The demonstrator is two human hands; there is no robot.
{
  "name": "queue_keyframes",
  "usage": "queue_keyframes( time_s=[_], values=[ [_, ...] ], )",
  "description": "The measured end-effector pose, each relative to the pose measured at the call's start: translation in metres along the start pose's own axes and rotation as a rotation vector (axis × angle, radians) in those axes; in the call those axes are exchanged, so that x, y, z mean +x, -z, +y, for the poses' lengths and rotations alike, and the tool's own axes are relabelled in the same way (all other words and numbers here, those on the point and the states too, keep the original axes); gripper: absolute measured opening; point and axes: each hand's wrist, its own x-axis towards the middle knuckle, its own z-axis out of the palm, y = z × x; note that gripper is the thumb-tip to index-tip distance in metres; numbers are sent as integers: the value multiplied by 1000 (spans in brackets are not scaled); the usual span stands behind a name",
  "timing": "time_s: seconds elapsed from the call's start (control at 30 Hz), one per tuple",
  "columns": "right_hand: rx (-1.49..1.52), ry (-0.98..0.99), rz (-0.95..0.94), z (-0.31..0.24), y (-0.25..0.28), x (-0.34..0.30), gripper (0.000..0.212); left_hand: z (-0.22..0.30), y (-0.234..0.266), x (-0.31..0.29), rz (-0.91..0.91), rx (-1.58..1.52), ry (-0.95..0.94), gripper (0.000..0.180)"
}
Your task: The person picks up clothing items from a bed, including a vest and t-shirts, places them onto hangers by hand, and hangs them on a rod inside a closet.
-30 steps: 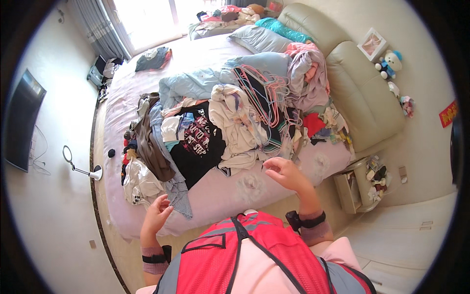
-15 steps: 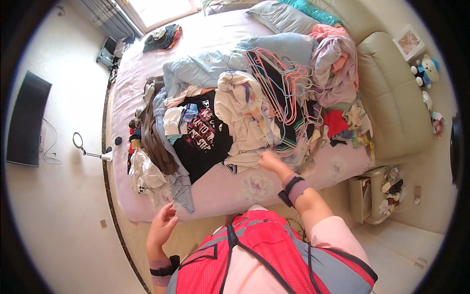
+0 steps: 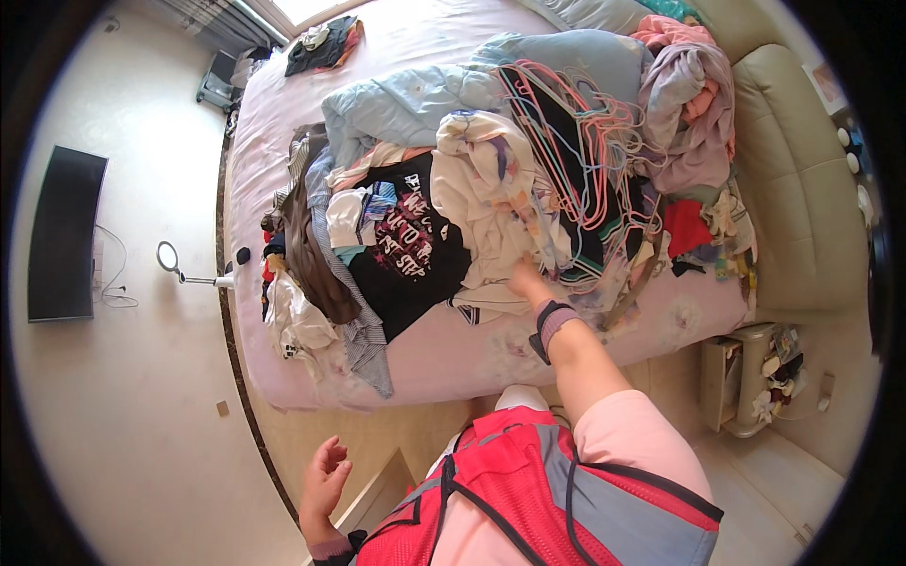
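My right hand (image 3: 525, 276) reaches over the bed's near side to the lower part of a rumpled cream garment (image 3: 481, 250), its fingers bent in against the cloth. The exact grip is hard to make out. Left of that garment lies a black T-shirt (image 3: 436, 297) with pink and white print. My left hand (image 3: 326, 477) hangs in the air short of the bed, fingers loosely curved and apart, with nothing in it. A tangle of pink, blue and white clothes hangers (image 3: 590, 203) rests on dark clothing right of the cream garment.
The bed (image 3: 434, 363) has a pink floral sheet. Brown trousers (image 3: 326, 274) and white clothing (image 3: 294, 316) lie at left. A light blue quilt (image 3: 401, 108) and a lilac blanket (image 3: 694, 123) lie behind. A bedside cabinet (image 3: 722, 382) stands at right; a round mirror (image 3: 168, 256) stands left.
My right hand has moved slightly forward and left over the cream garment. The left hand has drawn back from the bed's edge. The whole view has shifted a little.
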Motion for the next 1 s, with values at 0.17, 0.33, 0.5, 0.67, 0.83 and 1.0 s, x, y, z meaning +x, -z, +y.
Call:
queue_keyframes(
  time_s=[0.17, 0.33, 0.5, 0.67, 0.83, 1.0],
  values=[
    [83, 68, -325, -19, 28, -14, 52, -10, -3, -6, 5, -76, 19, 55],
    [575, 91, -111, -40, 54, -54, 32, -18, -3, 14, -27, -75, -41, 54],
    [1175, 324, -298, -82, 133, -90, 16, -16, 7, 52, -107, -35, -175, 55],
    [1664, 583, -243, -142, 256, -149, 15, 15, 23, 94, -190, 155, -423, 61],
    [1718, 597, -144, -212, 312, -207, 25, 41, 46, 113, -163, 265, -755, 66],
    [1800, 820, -160, -269, 337, -266, 26, 67, 54, 109, -167, 134, -853, 74]
  ],
)
